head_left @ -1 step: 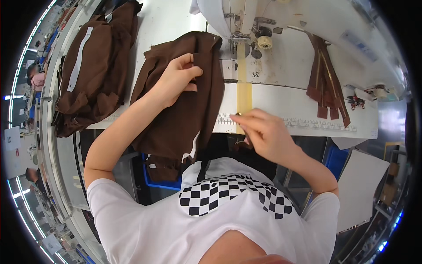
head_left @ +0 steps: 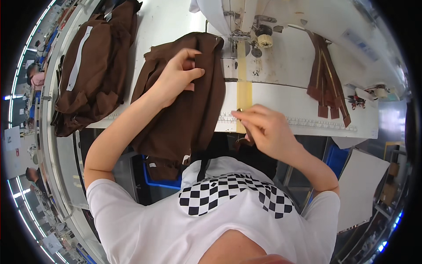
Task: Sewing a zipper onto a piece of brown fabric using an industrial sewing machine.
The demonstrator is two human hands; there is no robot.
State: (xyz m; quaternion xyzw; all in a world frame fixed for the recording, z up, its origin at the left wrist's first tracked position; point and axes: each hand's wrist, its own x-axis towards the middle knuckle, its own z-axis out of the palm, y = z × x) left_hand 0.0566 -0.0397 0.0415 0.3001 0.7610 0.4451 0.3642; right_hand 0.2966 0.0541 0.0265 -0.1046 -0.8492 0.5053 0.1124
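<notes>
A brown fabric piece (head_left: 176, 119) lies over the front edge of the white sewing table, its lower end hanging down. My left hand (head_left: 179, 78) rests on its upper part, the fingers bent around a fold of the cloth; some fingertips are hidden. Just right of the cloth, above the table's front edge, my right hand (head_left: 266, 130) is closed in a pinch. It holds what looks like a brown zipper (head_left: 245, 141), with a small brass-coloured end showing at the fingertips and the tape hanging below. Most of this zipper is hidden by the hand.
The sewing machine's presser foot (head_left: 239, 35) stands beyond my hands. Yellow tape (head_left: 244, 94) and a printed ruler (head_left: 307, 123) run along the table. Brown zippers (head_left: 327, 81) lie at right, a brown cloth pile (head_left: 94, 66) at left. A blue bin (head_left: 162, 182) stands below.
My right hand has shifted slightly, showing more of the brass-coloured end. My left hand has moved a little with the cloth. Less of the white strip at the cloth's lower edge shows.
</notes>
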